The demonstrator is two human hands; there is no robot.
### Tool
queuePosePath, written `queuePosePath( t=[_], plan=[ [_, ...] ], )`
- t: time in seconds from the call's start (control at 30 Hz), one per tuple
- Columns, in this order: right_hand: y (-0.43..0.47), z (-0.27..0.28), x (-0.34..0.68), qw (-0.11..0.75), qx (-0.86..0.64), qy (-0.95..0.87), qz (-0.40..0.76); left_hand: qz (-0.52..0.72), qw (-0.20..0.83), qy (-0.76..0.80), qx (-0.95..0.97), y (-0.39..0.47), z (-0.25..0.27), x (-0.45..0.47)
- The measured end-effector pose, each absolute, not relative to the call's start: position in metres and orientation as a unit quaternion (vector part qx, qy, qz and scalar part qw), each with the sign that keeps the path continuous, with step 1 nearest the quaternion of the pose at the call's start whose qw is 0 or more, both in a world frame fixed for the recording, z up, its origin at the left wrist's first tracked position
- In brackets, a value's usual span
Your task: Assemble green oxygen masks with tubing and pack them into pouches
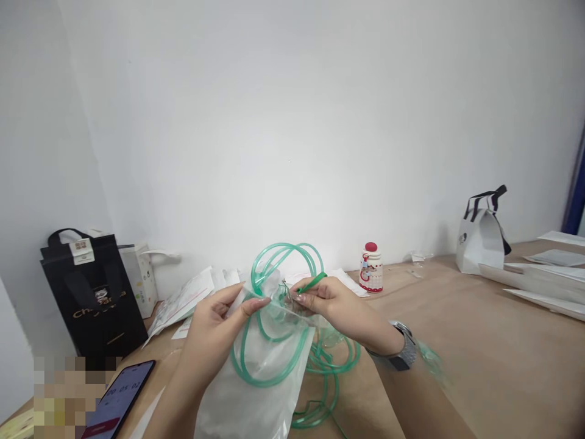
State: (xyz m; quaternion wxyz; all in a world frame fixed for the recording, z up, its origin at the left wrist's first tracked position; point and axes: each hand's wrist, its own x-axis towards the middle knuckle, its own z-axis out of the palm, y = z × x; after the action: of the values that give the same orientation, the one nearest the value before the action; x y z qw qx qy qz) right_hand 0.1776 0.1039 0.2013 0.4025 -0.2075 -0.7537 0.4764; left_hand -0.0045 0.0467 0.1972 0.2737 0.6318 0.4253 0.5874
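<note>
My left hand (222,317) pinches the top edge of a white and clear plastic bag (247,408) between thumb and fingers. Loops of green tubing (269,383) lie against the bag and rise above its mouth. At that mouth, my right hand (336,305) is closed on what looks like a clear plastic oxygen mask (284,299), mostly hidden by fingers and plastic. A dark green strap (314,280) shows over the right fingers. More green tubing (336,366) lies coiled on the table, below and behind my right wrist, which wears a watch.
A phone (125,390) showing a timer lies at lower left, by a black paper bag (91,299). White packets (183,299) rest behind my left hand. A red-capped bottle (371,268) stands near the wall. White paper sheets and a white bag (479,244) are at right.
</note>
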Motion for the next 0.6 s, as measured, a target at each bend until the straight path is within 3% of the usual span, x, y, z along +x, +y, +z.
queuePosePath(
  t=[0.17, 0.37, 0.6],
  plan=[
    [0.105, 0.200, 0.172, 0.498, -0.243, -0.718, 0.422, 0.623, 0.293, 0.397, 0.608, 0.050, 0.194, -0.001],
    [0.108, 0.198, 0.168, 0.485, -0.238, -0.723, 0.431, 0.620, 0.407, 0.366, 0.561, 0.055, 0.197, -0.006],
    [0.107, 0.198, 0.167, 0.400, -0.200, -0.758, 0.475, 0.645, 0.293, 0.400, 0.581, 0.055, 0.194, -0.008]
  ],
)
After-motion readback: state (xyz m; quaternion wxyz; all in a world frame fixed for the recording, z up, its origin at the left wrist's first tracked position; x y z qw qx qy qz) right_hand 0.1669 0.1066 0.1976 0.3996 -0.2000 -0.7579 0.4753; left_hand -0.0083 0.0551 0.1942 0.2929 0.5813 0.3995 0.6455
